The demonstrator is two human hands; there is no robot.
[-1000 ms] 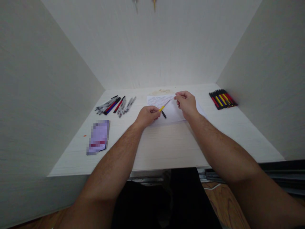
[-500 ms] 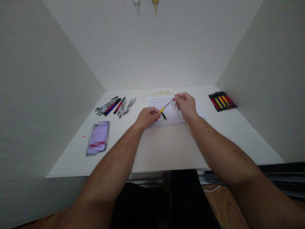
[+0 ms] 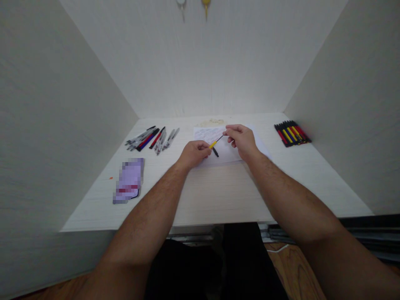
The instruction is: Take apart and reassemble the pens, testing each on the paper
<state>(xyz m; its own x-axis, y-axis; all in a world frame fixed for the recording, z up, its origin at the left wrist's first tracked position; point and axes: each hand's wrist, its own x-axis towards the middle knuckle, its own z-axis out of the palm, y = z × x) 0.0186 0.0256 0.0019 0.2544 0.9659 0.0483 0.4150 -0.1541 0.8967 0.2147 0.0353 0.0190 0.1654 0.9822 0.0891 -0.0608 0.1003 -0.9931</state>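
My left hand (image 3: 194, 154) pinches a yellow pen barrel (image 3: 213, 144) above a sheet of paper (image 3: 230, 155). From the barrel's far end a thin dark pen refill (image 3: 220, 138) sticks out, tilted up to the right. The fingertips of my right hand (image 3: 243, 141) are closed on the outer end of that refill. Just beside my left fingers is a black pen part (image 3: 216, 153); whether they touch it I cannot tell. Faint handwriting (image 3: 208, 134) covers the paper's far left part.
At the left lie loose clear, red and blue pens (image 3: 151, 139). A purple pixelated phone-like object (image 3: 129, 179) lies nearer, with a small orange bit (image 3: 111, 178) beside it. Several black-ended coloured pens (image 3: 292, 133) lie in a row at the right. Pale walls enclose the table (image 3: 215, 196).
My right hand has moved slightly left and down toward my left hand. Less of the refill shows outside the yellow barrel. My left hand stays in place.
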